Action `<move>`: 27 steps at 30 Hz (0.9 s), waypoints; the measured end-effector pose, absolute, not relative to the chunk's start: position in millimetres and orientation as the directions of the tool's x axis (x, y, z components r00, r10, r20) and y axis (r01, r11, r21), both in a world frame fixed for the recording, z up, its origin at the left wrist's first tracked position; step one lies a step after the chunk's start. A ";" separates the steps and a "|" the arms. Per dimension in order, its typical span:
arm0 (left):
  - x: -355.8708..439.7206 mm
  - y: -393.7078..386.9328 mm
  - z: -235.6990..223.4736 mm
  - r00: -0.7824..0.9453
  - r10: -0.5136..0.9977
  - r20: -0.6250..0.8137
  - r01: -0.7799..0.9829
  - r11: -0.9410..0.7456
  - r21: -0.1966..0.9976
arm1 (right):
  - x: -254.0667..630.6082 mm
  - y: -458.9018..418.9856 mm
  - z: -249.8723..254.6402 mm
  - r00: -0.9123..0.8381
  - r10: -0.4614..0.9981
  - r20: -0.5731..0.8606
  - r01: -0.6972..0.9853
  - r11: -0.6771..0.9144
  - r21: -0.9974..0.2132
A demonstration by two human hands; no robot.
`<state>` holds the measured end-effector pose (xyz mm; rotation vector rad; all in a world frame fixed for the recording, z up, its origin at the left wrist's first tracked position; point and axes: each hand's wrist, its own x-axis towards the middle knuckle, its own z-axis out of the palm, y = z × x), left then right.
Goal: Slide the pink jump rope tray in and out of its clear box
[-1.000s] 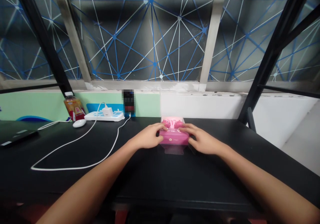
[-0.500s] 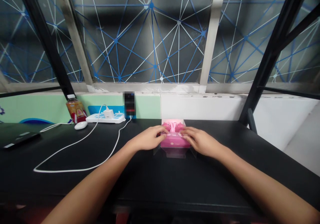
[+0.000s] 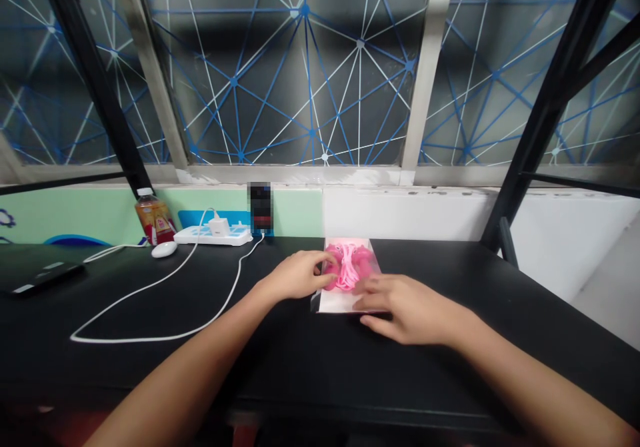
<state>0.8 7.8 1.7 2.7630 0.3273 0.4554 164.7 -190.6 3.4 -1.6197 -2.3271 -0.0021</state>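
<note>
Head view: open box (image 3: pixel 334 303) with pink cord (image 3: pixel 348 270) lies at twelve o'clock on the desk (image 3: pixel 320 367). Left hand (image 3: pixel 299 274) at its nine, right hand (image 3: pixel 413 306) at its four; hands apart, grip unclear. Apparent step: exposing the contents. Next move calls for steadying the box.

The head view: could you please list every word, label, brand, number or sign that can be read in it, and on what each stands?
No text can be read with certainty.
Bottle: label print too small and blurred.
White charger: tiny grey mark, too small.
Upright dark device: pixelated, unreadable.
Flat black device: pale patches, nothing legible.
Open box: no legible print on its visible parts.
</note>
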 end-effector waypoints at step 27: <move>2.7 19.2 10.6 0.881 0.342 0.326 0.258 -0.926 0.275 | 203.8 -178.5 1.1 0.115 0.904 0.412 0.911 0.069 -0.407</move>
